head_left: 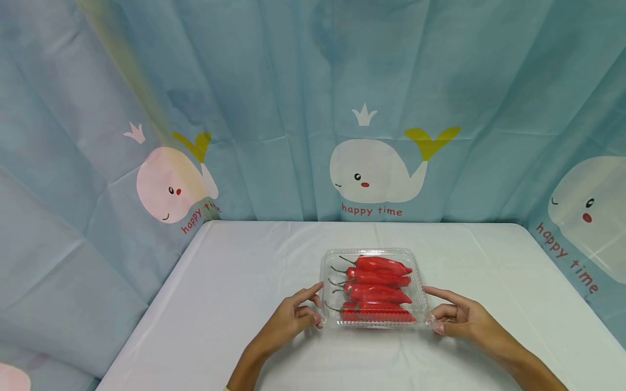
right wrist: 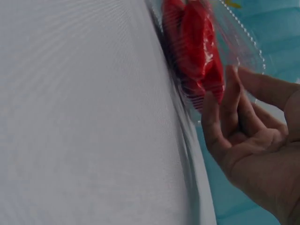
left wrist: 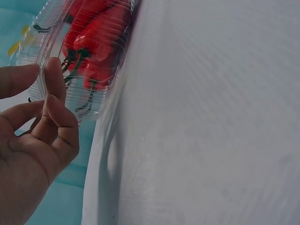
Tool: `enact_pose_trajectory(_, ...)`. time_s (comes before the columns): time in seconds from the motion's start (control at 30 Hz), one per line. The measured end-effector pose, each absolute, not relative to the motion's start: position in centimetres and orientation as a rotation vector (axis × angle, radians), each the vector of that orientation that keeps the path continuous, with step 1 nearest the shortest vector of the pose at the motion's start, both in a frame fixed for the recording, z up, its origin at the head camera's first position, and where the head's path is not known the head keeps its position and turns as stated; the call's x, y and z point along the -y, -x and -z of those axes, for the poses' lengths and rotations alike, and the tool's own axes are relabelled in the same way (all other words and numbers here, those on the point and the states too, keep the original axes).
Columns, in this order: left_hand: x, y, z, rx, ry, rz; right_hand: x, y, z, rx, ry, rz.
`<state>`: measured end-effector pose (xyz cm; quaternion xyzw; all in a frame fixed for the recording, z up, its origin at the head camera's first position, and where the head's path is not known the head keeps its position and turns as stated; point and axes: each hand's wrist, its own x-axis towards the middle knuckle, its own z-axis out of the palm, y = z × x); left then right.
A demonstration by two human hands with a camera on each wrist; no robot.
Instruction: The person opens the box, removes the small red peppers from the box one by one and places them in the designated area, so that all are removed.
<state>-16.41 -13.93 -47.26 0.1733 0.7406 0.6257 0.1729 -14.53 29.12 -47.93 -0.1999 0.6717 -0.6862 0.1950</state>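
A clear plastic container [head_left: 386,251] with ribbed walls lies on the white table. Inside it, several red chili peppers [head_left: 376,293] lie side by side, their thin green stems toward the left. My left hand [head_left: 290,316] holds the container's left edge; in the left wrist view the thumb and index finger pinch its rim. On the opposite side my right hand [head_left: 462,317] grips the near right corner, and the right wrist view has its thumb and a fingertip meeting at the rim. The peppers show through the clear plastic in both wrist views.
A white cloth covers the table [head_left: 235,260]. Behind it and along both sides hangs a light blue curtain [head_left: 274,108] printed with whales and the words "happy time". The table's back edge runs close to the curtain.
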Motion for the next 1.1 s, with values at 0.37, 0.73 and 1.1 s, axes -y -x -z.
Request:
enact_pose_trajectory(0.37, 13.9, 16.3, 47.21, -2.102, -0.503, -1.778, -28.52, 14.45, 48.41, -1.92, 0.555, 1.948)
enact_pose_trajectory(0.73, 13.91, 16.45, 47.31, -2.089, -0.518, -1.784, -28.34, 14.48, 48.32, -1.925, 0.537, 1.937)
enact_pose_trajectory(1.1, 13.99, 16.42, 47.41, -2.088, -0.517, -1.788, -28.25, 14.34, 48.08, -1.979, 0.453, 1.884)
